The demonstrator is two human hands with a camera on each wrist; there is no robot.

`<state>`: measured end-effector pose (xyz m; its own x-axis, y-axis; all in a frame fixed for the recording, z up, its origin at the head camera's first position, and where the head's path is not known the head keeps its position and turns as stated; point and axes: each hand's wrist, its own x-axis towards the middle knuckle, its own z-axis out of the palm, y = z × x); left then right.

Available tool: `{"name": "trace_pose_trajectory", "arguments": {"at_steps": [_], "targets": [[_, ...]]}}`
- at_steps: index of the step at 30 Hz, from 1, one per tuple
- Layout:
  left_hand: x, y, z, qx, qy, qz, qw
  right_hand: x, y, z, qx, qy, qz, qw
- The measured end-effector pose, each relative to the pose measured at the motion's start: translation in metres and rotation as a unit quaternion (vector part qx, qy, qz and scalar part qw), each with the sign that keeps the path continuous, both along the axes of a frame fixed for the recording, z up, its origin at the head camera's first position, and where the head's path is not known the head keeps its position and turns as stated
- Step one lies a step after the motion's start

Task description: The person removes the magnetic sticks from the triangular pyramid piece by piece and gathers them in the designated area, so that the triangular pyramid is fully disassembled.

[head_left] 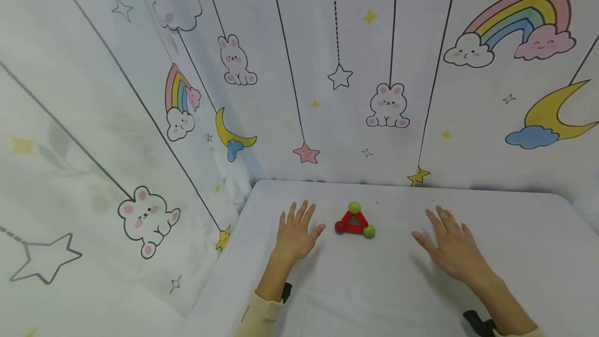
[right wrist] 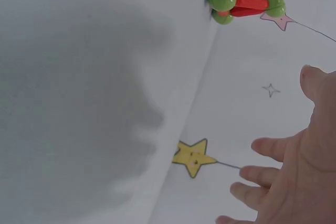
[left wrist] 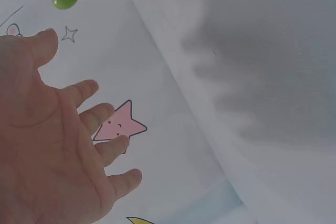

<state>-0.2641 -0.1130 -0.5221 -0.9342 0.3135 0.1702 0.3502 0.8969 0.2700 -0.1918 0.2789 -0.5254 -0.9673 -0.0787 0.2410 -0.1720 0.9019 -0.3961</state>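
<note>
Over a white table (head_left: 360, 290), left hand (head_left: 296, 238) and right hand (head_left: 453, 249) flank a toy frame (head_left: 354, 229)

Between the hands, toward the table's far edge, sits the toy frame: red rods joined by balls. From the head view, one green ball (head_left: 354, 207) shows at the far corner, a second green ball (head_left: 369, 231) at the near right and a dark red ball (head_left: 339, 228) at the near left. The right wrist view shows three green balls, one raised off the surface, so the frame probably stands as a solid shape rather than lying flat.

Both hands have their fingers wide, thumbs held away from the rest, and neither grips anything. Shadows on the cloth suggest that they hover above it. The left thumb is near the dark red ball without touching; the right hand is well apart from the toy.

As for the step, this looks like a hands-off moment, with the frame standing joined by itself. Any next move on it would call for bringing the left hand inward a little and the right hand across farther, then narrowing the fingers on a rod or ball gently, since the joints could come apart if pulled.
</note>
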Motion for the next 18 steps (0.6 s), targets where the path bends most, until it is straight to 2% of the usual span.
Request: {"name": "trace_pose_trajectory", "arguments": {"at_steps": [12, 18], "targets": [[-0.005, 0.015, 0.004, -0.003, -0.011, -0.007, 0.9999, -0.008, -0.013, 0.007, 0.009, 0.007, 0.005, 0.9999], [-0.005, 0.020, 0.007, 0.014, -0.015, -0.016, 0.9997, -0.013, -0.022, 0.007, 0.002, 0.000, 0.005, 1.0000]]}}
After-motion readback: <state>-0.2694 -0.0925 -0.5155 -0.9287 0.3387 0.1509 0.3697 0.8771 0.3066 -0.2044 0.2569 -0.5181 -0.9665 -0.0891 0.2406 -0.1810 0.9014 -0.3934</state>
